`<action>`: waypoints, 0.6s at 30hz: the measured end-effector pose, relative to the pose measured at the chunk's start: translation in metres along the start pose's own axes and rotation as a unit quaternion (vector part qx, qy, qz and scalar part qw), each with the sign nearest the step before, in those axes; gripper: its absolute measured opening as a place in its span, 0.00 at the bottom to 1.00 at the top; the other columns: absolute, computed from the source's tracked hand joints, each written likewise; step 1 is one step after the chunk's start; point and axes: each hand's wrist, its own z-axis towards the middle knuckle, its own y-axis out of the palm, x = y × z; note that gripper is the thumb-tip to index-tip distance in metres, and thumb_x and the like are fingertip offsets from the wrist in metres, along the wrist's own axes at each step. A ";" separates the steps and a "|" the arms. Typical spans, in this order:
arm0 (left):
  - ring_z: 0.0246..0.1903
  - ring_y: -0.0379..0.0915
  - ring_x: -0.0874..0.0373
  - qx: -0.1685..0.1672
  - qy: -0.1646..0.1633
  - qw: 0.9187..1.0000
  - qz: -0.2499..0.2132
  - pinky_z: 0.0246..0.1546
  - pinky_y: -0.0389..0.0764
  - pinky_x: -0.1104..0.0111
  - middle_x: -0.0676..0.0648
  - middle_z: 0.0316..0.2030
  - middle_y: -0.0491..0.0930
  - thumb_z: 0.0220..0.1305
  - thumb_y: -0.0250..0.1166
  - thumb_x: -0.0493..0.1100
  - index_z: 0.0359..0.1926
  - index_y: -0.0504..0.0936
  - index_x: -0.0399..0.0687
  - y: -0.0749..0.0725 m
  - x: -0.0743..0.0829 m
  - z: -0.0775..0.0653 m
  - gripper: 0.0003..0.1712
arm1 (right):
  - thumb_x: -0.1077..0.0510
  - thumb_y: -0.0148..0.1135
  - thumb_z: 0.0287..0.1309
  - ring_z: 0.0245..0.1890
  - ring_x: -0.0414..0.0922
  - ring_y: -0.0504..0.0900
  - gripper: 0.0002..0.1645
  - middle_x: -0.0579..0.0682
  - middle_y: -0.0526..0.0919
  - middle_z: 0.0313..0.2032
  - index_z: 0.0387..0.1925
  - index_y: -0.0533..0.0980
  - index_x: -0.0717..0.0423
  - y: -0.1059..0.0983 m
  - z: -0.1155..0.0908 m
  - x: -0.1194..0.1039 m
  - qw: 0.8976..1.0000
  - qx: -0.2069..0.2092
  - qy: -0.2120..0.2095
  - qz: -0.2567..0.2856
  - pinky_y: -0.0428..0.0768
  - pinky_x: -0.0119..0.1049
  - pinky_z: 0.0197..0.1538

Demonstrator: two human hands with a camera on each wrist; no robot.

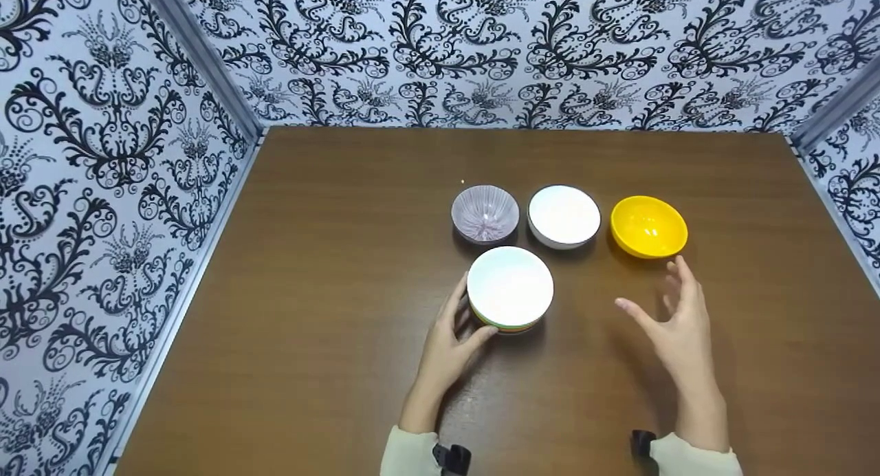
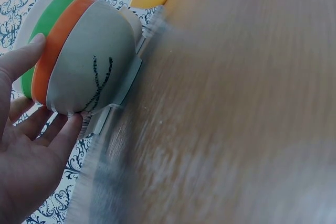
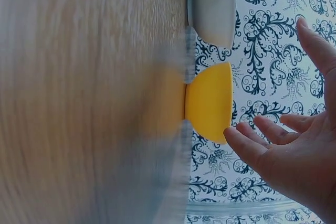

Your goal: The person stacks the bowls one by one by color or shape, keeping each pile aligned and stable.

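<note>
One overreach could shove the yellow bowl [image 1: 649, 227] toward the table's [image 1: 330, 290] far edge: right hand [image 1: 679, 330] spread, empty; left [image 1: 445, 347] gripping your stack [image 1: 510, 287].

Left forearm [image 1: 421, 408] extended from lower edge of head view, angled slightly right. Left hand [image 1: 445, 345] in gripping pose: left thumb [image 2: 23, 60] opposed left fingers [image 2: 67, 134], which curved underneath in left wrist view. Right forearm [image 1: 701, 415] leaned slightly left. Right hand [image 1: 680, 325] held nothing; right thumb [image 3: 316, 44] stood wide apart from right fingers [image 3: 242, 145], these loosely bent, spread. Pale sleeves [image 1: 410, 455] ended short of both hands.
</note>
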 end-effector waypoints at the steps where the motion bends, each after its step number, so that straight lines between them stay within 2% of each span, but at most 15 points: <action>1: 0.71 0.64 0.46 0.000 -0.001 1.000 0.000 0.70 0.70 0.58 0.43 0.76 0.58 0.61 0.71 0.49 0.78 0.56 0.53 0.000 0.000 0.000 0.49 | 0.53 0.76 0.52 0.74 0.60 0.59 0.66 0.62 0.56 0.74 0.80 0.42 0.51 0.000 0.000 0.000 1.000 -0.001 0.001 -0.002 0.63 0.57 0.72; 18: 0.72 0.63 0.46 -0.003 -0.004 1.000 -0.014 0.71 0.69 0.59 0.43 0.76 0.57 0.60 0.72 0.49 0.78 0.55 0.53 0.000 -0.001 0.000 0.50 | 0.53 0.76 0.53 0.74 0.61 0.59 0.66 0.62 0.56 0.74 0.80 0.41 0.51 -0.005 0.004 0.008 1.000 -0.001 0.000 -0.009 0.63 0.57 0.72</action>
